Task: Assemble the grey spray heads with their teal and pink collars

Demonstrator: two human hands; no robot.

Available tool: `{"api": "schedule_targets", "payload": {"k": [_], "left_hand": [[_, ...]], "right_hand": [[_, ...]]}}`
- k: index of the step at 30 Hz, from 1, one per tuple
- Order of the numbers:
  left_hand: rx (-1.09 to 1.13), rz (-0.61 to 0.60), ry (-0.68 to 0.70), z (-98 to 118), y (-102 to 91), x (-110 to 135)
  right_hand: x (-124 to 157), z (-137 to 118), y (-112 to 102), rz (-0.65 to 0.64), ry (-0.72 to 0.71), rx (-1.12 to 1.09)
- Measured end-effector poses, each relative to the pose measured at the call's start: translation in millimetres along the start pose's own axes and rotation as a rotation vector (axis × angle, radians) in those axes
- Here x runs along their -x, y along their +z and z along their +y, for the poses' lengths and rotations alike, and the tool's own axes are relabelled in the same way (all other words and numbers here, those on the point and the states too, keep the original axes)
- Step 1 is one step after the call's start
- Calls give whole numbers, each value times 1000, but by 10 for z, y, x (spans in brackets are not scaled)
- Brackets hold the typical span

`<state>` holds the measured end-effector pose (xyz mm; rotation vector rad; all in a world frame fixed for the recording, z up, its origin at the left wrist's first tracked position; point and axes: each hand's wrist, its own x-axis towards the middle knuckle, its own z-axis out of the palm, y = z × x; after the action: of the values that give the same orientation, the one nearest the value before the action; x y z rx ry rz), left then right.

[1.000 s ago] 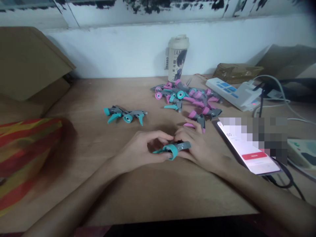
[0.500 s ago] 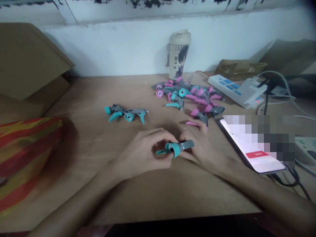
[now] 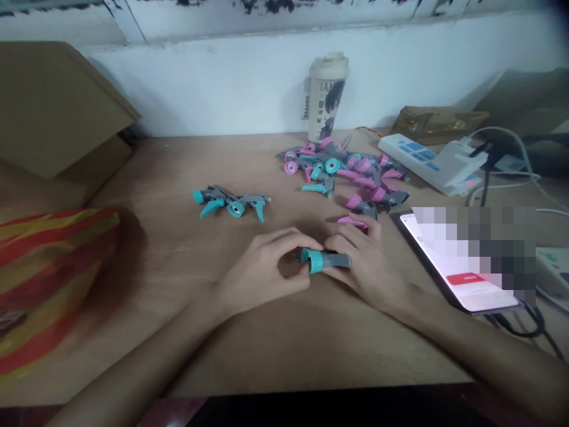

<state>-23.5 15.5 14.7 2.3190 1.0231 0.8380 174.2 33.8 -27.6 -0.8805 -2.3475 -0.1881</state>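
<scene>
The person's left hand point(image 3: 271, 261) and right hand point(image 3: 367, 258) together grasped a small grey-and-teal plastic spray trigger head point(image 3: 316, 261), held near the front of a brown wooden tabletop point(image 3: 249, 350). The left thumb and forefinger curved around the teal ring-shaped collar at its left end, the thumb against the collar's side, while the right fingers closed on the grey body, whose flat end pointed right; the fingers hid part of it, so the exact contacts could not be made out. Just beyond the right hand lay a heap of grey plastic trigger heads with pink or teal collars and levers point(image 3: 332, 166), the nearest pink lever point(image 3: 351, 222) right behind the knuckles. A pair of grey-and-teal plastic trigger heads point(image 3: 235, 209) lay side by side, apart from the heap, beyond the left hand. Behind the heap, a tall cream lidded cup with dark printing point(image 3: 328, 101) stood by the white wall point(image 3: 213, 89). To the right lay a white power strip with blue panels point(image 3: 415, 157) and, nearer, a dark-edged phone with a lit screen point(image 3: 448, 261). A red-and-yellow striped bag point(image 3: 57, 284) sat at the far left.
</scene>
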Motion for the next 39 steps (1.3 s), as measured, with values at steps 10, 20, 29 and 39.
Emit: {"api": "schedule_targets", "payload": {"k": [10, 20, 29, 39], "left_hand": [[-4, -140, 26, 49, -148, -51], [199, -70, -113, 95, -101, -30], [340, -104, -189, -37, -55, -41], [-81, -61, 102, 4, -79, -39]], "right_hand": [[26, 2, 102, 73, 2, -93], [66, -156, 16, -47, 445, -971], [-102, -29, -114, -296, 561, -1354], [-182, 119, -184, -530, 525, -1404]]}}
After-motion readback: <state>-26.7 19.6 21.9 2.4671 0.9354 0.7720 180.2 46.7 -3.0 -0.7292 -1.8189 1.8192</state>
